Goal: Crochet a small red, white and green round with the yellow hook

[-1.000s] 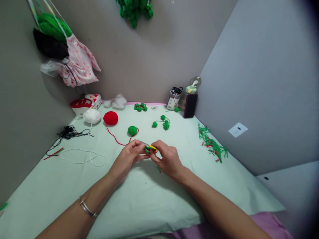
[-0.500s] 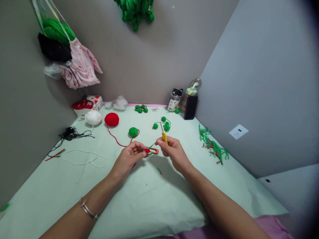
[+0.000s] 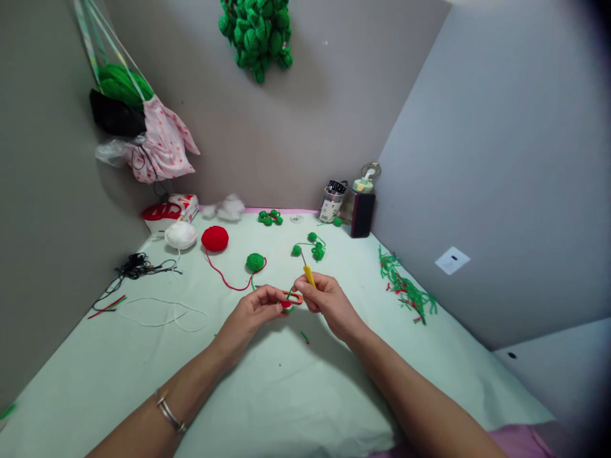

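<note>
My left hand pinches a small red, white and green crochet piece. An orange loop-shaped object sticks out beside the piece; how it is attached is hidden. In my right hand is a crochet hook with a yellow handle, its metal tip pointing up and away. A strand of green yarn runs between the piece and my right fingertips. Beyond my hands lies a green yarn ball, and a red yarn ball trails its strand towards it.
Small green crochet balls lie ahead. A white yarn ball, black cords and a white cord are at left. Yarn scraps lie at right. A phone and a pen holder stand by the wall.
My right hand has come a little closer to my left, and the green strand between them is shorter. The crochet piece is turned slightly. The whole view has shifted slightly upward.
</note>
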{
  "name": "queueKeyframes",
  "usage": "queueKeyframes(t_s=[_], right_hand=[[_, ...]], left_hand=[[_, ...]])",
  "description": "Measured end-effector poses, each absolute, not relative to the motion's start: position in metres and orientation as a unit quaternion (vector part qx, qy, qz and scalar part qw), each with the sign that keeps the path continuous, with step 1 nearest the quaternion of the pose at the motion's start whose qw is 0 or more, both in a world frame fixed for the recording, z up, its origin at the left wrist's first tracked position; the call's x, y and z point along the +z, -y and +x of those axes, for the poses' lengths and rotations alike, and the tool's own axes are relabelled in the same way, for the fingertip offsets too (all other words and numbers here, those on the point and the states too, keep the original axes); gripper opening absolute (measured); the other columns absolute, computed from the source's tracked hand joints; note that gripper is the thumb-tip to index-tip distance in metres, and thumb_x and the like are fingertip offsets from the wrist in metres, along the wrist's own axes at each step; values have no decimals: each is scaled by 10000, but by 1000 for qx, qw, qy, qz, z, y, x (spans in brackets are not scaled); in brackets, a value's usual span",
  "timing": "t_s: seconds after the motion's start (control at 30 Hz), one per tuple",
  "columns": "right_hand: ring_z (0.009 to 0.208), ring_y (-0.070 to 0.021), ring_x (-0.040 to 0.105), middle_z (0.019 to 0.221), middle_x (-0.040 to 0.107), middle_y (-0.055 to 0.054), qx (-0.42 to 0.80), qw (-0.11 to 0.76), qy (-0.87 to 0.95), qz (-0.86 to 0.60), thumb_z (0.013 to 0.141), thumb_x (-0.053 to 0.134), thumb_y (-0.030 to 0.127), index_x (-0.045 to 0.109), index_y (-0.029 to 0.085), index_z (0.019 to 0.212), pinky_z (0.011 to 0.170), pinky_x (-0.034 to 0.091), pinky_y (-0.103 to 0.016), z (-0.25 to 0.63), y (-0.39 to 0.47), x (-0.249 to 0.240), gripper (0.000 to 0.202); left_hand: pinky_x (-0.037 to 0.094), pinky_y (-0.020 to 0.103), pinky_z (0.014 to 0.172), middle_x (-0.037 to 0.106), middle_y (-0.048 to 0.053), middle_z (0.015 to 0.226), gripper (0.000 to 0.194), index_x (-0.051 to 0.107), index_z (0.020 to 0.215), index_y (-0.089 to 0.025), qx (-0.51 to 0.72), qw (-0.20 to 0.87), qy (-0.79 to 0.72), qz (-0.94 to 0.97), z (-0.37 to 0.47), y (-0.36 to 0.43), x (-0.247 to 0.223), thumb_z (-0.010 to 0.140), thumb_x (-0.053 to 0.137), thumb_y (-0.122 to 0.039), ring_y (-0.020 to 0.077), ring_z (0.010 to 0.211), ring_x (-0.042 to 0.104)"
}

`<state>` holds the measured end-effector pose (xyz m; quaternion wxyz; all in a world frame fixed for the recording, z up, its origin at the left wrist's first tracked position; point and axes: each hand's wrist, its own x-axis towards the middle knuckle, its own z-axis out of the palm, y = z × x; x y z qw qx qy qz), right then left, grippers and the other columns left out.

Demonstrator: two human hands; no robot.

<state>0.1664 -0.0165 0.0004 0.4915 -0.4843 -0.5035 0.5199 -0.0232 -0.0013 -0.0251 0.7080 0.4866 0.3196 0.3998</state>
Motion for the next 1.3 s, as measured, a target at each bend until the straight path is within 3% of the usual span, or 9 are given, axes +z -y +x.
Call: queueKeyframes(t_s=[0.2,0.37,0.57,0.77,0.97,1.1,1.3], right_hand=[[490,-89,252,511,356,107,526,481,511,-481,795,745,546,615,206,745,518,203,-278,168,15,-1,367],[519,-101,273,543,367,98,512,465,535,-485,839,705,566,616,211,773,532,230,-275,168,15,-2,371],[627,-114,373,641,484,61,490,403,604,-483,726,862,549,614,195,706,582,288,-257,162,20,-2,433],[673,-138,469,697,565,29,482,353,655,-462,858,687,660,666,194,769,642,395,-261,162,24,4,474],[621,-137,377,628,432,48,297,386,645,-589,902,649,540,566,221,690,589,296,-263,200,9,7,392],[619,-169,410,620,512,23,156,387,604,-679,902,642,475,653,237,772,613,267,-289,243,-6,5,271],[615,-199,522,645,643,-12,98,330,597,-725,880,669,375,731,251,791,634,307,-305,267,-18,-9,165]], left_hand=[[569,313,812,703,-2,826,259,693,824,-199,422,688,-340,483,-23,-2,-29,728,910,-303,162,794,682],[575,304,711,680,-17,802,340,668,843,-198,448,670,-352,477,-23,-3,-32,670,942,-301,160,725,669],[559,275,696,705,-16,778,350,666,842,-197,458,665,-353,473,-22,-4,-31,708,931,-381,145,690,674],[503,257,552,669,-24,644,391,701,814,-181,433,672,-353,487,-20,-3,-30,681,941,-459,130,540,594],[525,258,597,705,5,768,381,715,896,-183,429,671,-368,479,-19,0,-33,808,843,-531,142,620,643],[524,252,622,697,9,793,361,720,892,-179,432,670,-380,469,-22,-2,-34,840,819,-522,136,643,630],[506,241,606,686,3,773,348,719,868,-176,432,673,-384,461,-24,-5,-36,820,838,-500,127,634,616]])
